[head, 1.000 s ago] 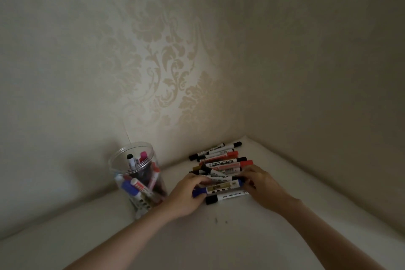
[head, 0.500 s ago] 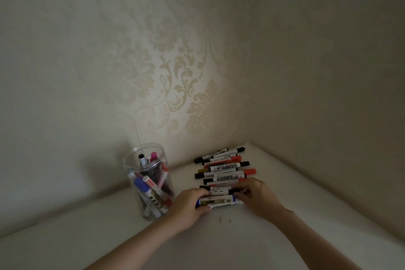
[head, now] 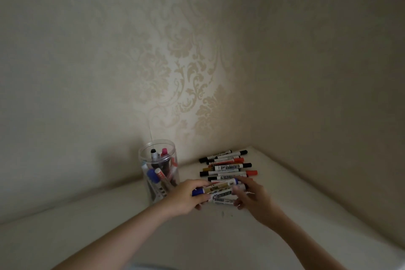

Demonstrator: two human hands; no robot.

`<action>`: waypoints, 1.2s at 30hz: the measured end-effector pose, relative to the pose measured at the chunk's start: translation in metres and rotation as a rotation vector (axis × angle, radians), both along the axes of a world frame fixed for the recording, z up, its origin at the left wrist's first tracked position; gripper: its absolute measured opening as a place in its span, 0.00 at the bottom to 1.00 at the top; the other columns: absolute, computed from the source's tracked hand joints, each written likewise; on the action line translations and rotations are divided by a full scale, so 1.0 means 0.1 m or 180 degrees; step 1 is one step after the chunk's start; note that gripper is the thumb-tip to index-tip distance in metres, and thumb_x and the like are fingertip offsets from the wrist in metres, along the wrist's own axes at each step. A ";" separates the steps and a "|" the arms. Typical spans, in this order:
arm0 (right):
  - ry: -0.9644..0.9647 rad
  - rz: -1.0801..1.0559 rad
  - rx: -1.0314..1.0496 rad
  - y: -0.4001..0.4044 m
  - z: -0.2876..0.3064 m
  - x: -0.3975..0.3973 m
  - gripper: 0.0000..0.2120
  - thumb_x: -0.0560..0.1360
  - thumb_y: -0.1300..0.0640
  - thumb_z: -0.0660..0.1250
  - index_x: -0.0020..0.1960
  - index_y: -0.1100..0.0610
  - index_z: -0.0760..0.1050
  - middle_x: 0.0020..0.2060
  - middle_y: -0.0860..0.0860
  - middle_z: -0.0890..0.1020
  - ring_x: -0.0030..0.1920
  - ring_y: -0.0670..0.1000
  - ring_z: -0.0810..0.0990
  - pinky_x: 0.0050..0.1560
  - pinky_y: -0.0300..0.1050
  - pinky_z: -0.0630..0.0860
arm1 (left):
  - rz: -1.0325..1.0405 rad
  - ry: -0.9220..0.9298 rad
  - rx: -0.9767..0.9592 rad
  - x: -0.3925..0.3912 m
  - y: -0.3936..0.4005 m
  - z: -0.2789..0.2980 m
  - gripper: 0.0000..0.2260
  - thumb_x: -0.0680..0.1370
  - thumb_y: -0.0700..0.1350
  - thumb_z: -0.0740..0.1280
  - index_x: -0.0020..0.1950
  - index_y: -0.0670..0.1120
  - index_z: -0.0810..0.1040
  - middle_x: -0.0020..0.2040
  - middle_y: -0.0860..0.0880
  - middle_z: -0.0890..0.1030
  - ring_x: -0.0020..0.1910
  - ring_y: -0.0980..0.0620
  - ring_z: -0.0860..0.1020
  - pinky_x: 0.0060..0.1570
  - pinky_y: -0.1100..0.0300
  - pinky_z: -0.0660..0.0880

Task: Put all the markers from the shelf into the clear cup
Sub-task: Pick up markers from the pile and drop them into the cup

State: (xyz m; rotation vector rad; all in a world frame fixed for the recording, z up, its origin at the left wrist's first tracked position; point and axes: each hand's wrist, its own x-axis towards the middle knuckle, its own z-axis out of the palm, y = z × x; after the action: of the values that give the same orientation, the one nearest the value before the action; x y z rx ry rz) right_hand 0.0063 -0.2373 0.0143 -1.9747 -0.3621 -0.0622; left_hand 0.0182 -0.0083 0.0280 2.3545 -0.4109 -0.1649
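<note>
A clear cup (head: 158, 173) stands on the white shelf (head: 219, 237) by the back wall, with several markers upright inside. Right of it lies a row of markers (head: 229, 166) with black, red and brown caps. My left hand (head: 186, 198) grips the left ends of a small bundle of markers (head: 219, 192), a blue-capped one on top. My right hand (head: 254, 200) holds the bundle's right ends with curled fingers. The bundle sits at the near end of the row, slightly raised at its right side.
Patterned wallpaper covers the back wall (head: 175, 72) and a plain side wall (head: 328, 94) closes the corner on the right. The shelf extends toward me in front of the hands.
Both hands have gathered the nearest markers into a bundle and lifted it slightly. The view has shifted, so cup and markers appear a little farther right.
</note>
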 end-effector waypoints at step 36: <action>-0.0458 -0.0840 0.1017 0.62 1.15 0.17 0.11 0.74 0.54 0.69 0.56 0.54 0.79 0.38 0.47 0.86 0.41 0.45 0.85 0.47 0.44 0.81 | 0.1264 -0.1289 0.0167 -0.07 1.52 1.33 0.11 0.73 0.40 0.76 0.42 0.55 0.79 0.41 0.55 0.81 0.41 0.54 0.79 0.44 0.62 0.73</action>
State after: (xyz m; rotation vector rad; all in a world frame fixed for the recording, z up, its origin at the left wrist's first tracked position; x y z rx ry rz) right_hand 0.0236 -0.1749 0.1290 -1.6934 -0.1688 -0.4081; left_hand 0.0112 0.1441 0.1607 2.4656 -0.1196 0.4989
